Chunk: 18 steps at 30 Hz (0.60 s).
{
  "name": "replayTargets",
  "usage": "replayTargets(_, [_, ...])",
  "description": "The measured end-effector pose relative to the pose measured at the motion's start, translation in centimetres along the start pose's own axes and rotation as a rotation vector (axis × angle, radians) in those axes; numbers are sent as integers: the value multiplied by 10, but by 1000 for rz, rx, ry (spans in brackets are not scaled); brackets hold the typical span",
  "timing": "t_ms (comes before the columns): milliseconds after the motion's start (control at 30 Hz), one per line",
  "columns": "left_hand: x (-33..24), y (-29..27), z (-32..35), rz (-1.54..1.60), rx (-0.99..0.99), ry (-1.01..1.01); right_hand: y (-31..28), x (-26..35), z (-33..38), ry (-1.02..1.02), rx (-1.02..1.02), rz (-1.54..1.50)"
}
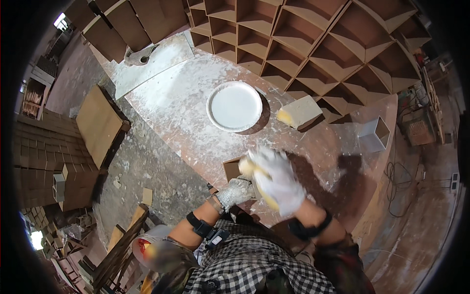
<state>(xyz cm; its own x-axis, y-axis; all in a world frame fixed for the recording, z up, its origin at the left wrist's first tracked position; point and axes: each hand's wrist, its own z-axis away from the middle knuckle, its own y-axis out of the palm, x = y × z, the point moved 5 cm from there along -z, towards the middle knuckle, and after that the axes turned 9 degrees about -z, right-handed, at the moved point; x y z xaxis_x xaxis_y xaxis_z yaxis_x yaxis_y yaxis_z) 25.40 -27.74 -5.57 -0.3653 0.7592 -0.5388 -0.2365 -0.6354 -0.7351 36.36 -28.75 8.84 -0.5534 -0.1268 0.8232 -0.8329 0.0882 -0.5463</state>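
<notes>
Near the table's front edge, my left hand [235, 192] in a grey knit glove closes on the side of a small open brown box [231, 170]. My right hand [279, 180], in a white-coated glove and slightly blurred, wraps round a yellow sponge [248, 167] against the box. The hands hide much of the box. Beyond them stands a round white pan [209, 115] of white material. To its right rests a pale block with a yellow end [299, 112]. An open-ended grey-white box [374, 135] stands farther right.
White-smeared table [196, 142] under my hands. Stacked open brown boxes [303, 39] line its far side. A stained cloth or tool [142, 58] lies at the far left. Brown stacks [54, 147] and a leaning panel [99, 126] stand at left; timber [115, 245] is at lower left.
</notes>
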Motion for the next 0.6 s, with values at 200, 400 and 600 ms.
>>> replayTargets(200, [21,22,4,575,-247,-12,5,11,34,-153,53,128])
replayTargets(400, [7,-6,10,525,-366,24,-32,3,96,-191,129,151])
replayTargets(600, [7,-8,8,428,-328,-83,-43,-47,-7,-208,-125,3])
